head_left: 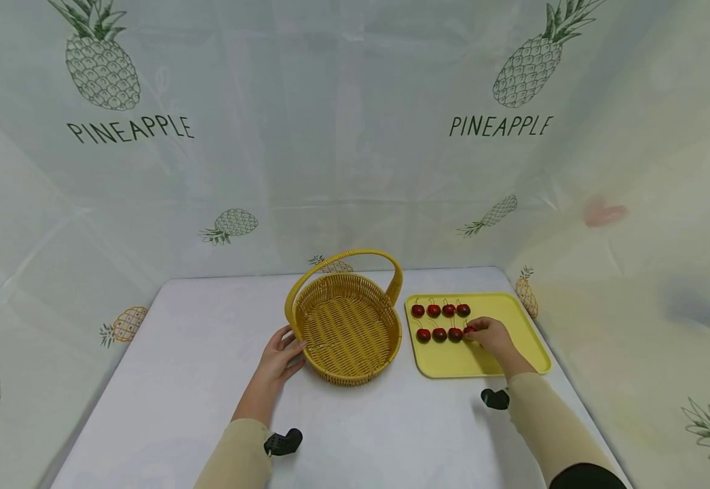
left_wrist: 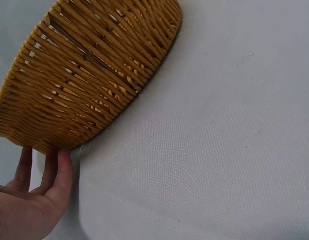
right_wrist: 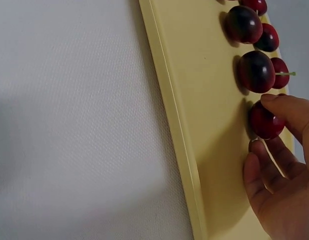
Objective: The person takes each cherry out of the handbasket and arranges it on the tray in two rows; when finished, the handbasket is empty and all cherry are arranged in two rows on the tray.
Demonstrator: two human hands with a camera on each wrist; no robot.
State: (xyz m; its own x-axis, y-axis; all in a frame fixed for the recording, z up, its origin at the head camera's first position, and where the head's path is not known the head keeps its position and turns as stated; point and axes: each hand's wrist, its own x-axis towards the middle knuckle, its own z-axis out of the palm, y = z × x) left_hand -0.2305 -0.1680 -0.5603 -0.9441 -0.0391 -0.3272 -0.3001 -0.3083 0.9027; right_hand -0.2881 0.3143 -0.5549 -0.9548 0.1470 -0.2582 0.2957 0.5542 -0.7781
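Note:
Left of the yellow tray (head_left: pixel 483 360) stands a round woven basket (head_left: pixel 347 333) with a tall arched handle (head_left: pixel 355 252); no contents show in it. My left hand (head_left: pixel 280 356) holds the basket's left side, its fingertips (left_wrist: pixel 64 157) against the woven wall in the left wrist view. On the tray, dark red cherries with stems lie in two rows, a back row (head_left: pixel 433 310) and a front row (head_left: pixel 439 334). My right hand (head_left: pixel 492 336) pinches the cherry (right_wrist: pixel 266 122) at the right end of the front row, thumb on top and fingers beside it.
Both basket and tray stand on a white-covered table (head_left: pixel 208 339). Behind and at the sides hangs a pale curtain (head_left: pixel 343 149) printed with pineapples. The tray's right part shows bare yellow surface, close to the table's right edge.

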